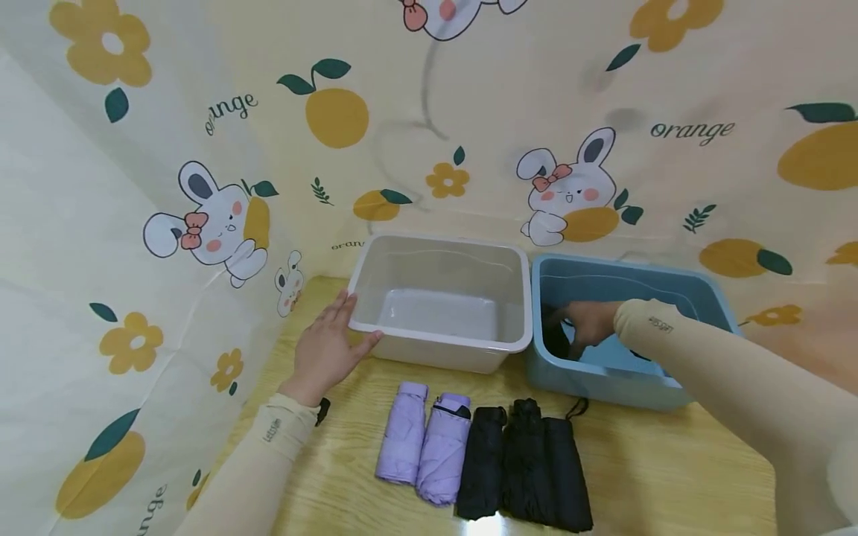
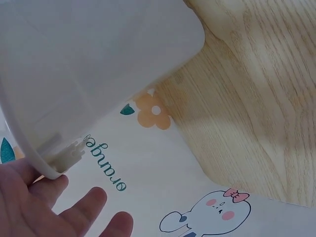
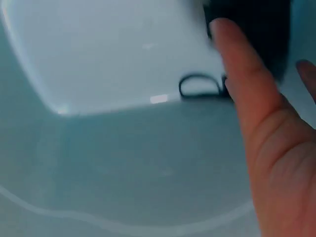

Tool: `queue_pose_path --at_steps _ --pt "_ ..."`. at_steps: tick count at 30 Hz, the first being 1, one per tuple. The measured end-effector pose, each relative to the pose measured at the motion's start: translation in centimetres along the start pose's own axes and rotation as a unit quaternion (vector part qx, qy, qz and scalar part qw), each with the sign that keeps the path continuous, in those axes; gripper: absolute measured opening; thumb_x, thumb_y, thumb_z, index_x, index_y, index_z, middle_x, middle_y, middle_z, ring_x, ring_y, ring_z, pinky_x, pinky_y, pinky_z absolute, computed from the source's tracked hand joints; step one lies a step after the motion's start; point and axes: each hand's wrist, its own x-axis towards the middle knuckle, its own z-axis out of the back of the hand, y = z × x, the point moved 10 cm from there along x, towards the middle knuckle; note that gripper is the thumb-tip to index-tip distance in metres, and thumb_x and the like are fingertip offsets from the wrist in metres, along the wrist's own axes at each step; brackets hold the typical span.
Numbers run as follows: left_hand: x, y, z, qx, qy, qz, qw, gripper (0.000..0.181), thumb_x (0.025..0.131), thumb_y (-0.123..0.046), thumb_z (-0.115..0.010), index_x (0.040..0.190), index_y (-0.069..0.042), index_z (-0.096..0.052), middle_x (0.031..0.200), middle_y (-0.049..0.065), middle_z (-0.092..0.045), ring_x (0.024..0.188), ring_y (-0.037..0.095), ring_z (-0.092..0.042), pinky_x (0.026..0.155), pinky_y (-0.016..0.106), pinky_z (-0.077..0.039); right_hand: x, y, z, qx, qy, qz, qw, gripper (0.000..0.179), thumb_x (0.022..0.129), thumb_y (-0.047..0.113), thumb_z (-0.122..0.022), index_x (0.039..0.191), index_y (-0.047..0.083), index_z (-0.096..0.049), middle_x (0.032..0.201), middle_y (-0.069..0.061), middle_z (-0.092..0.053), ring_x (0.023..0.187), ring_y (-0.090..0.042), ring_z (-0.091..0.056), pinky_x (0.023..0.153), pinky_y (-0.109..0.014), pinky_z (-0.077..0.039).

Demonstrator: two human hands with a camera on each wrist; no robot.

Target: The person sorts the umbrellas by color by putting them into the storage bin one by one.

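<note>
My right hand reaches down into the blue bin and grips a black folded umbrella near its left wall. In the right wrist view, the thumb lies along the dark umbrella, and a thin black wrist loop sticks out beside it. The umbrella's far part is hidden by the hand. My left hand rests with spread fingers against the left front corner of the beige bin. In the left wrist view, the fingers touch that bin's rim.
Before the bins, two purple folded umbrellas lie beside three black ones on the wooden table. The bins stand side by side against a printed cloth backdrop, which also runs along the left.
</note>
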Motion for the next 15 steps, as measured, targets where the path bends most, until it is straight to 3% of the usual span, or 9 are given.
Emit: queue_pose_path --at_steps 3,5,7,10,15 --pt "0.0 -0.1 0.0 -0.005 0.008 0.002 1.0 0.091 0.092 -0.064 -0.056 0.157 -0.006 -0.029 0.162 0.014 -0.024 0.141 0.042 -0.034 0.103 0.059 -0.039 -2.6 0.3 3.5 -0.016 -0.08 -0.018 0.9965 0.07 0.081 0.023 -0.083 0.138 -0.004 -0.054 0.138 -0.03 -0.048 0.11 -0.042 -0.059 0.085 -0.053 -0.053" --pt "-0.1 -0.1 -0.1 -0.003 0.009 0.0 1.0 0.091 0.093 -0.065 -0.056 0.157 -0.006 -0.028 0.162 0.014 -0.023 0.14 0.043 -0.034 0.103 0.059 -0.039 -5.0 1.1 5.8 -0.025 -0.148 -0.032 0.9881 0.065 0.084 0.026 -0.081 0.137 -0.001 -0.055 0.141 -0.029 -0.045 0.123 -0.047 -0.05 0.094 -0.061 -0.046" --pt "-0.1 -0.1 -0.2 -0.004 0.009 -0.003 1.0 0.091 0.093 -0.064 -0.056 0.157 -0.005 -0.029 0.162 0.015 -0.024 0.139 0.043 -0.035 0.101 0.06 -0.041 -7.7 2.0 7.3 -0.003 -0.204 -0.043 0.9779 0.063 0.086 0.024 -0.078 0.139 0.001 -0.053 0.144 -0.028 -0.041 0.124 -0.047 -0.049 0.094 -0.062 -0.046" --pt "-0.1 -0.5 -0.4 -0.004 0.01 -0.009 0.9999 0.091 0.093 -0.064 -0.056 0.156 -0.003 -0.03 0.161 0.017 -0.025 0.138 0.045 -0.036 0.098 0.061 -0.042 -12.0 3.8 7.1 -0.016 -0.247 -0.029 0.9686 0.061 0.089 0.024 -0.076 0.141 0.004 -0.052 0.148 -0.025 -0.038 0.12 -0.043 -0.053 0.093 -0.059 -0.048" --pt "-0.2 -0.7 0.0 0.009 0.009 -0.016 0.9998 0.092 0.094 -0.064 -0.054 0.154 0.001 -0.031 0.16 0.02 -0.026 0.136 0.048 -0.037 0.097 0.064 -0.042 -17.4 8.8 3.7 -0.094 -0.29 0.048 0.9511 0.054 0.086 0.021 -0.079 0.135 0.01 -0.059 0.131 -0.011 -0.056 0.095 -0.021 -0.065 0.075 -0.04 -0.057"
